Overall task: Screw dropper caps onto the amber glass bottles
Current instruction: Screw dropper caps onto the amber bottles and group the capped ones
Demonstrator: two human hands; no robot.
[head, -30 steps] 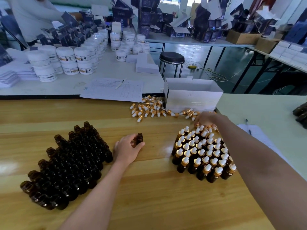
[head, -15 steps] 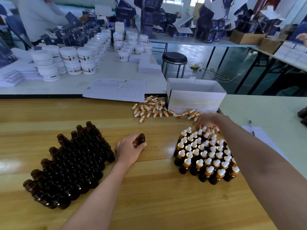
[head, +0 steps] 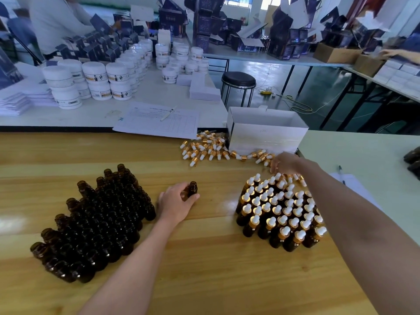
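On the table (head: pixel 204 280), the left hand (head: pixel 176 204) is clasping a seemingly light, breakable bottle (head: pixel 193 188) by its body; the right hand (head: pixel 285 163) is hiding its grip.

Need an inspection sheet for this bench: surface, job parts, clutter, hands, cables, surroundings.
Surface: wooden table, glossy, with glare.
Job's things: uncapped bottles massed left; capped bottles massed right; loose caps heaped at far edge; single bottle upright mid-table.
Clutter: open white box beside the caps; paper form with pen.
Grippers: left hand grips the single bottle; right hand between the loose caps and the capped bottles, grasp blurred.
Cables: yellow cable on the floor past the stool.
Surroundings: white jars stacked on the next table; a person behind them.
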